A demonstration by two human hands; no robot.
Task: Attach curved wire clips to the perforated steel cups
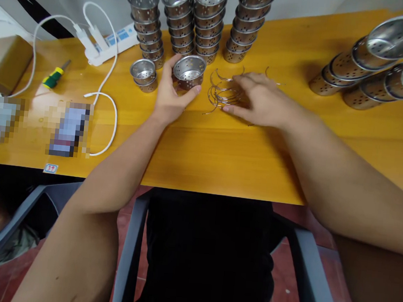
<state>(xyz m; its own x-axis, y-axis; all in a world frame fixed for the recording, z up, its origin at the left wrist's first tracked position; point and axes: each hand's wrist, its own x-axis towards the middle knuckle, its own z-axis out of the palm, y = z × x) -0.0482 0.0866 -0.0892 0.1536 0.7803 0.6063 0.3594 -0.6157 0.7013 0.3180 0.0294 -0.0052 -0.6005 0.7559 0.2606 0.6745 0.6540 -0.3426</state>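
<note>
My left hand (pixel 173 93) is wrapped round a perforated metal cup (pixel 189 72), thumb at its near right side and fingers along its left. The cup's open mouth faces up. To the right, my right hand (pixel 261 97) rests at a loose pile of thin curved metal wires (pixel 223 93). Its thumb and fingers reach onto the pile's right side; whether they pinch a wire I cannot make out. Just left of my left hand stands a short stack of small perforated cups (pixel 144 74).
Tall stacks of perforated cups (pixel 175 15) line the back, with leaning stacks (pixel 359 62) at the right. On the left lie a power strip (pixel 117 43) with white cables, a screwdriver (pixel 55 76), a phone (pixel 69 129) and a cardboard box (pixel 6 63). Another person sits at far left.
</note>
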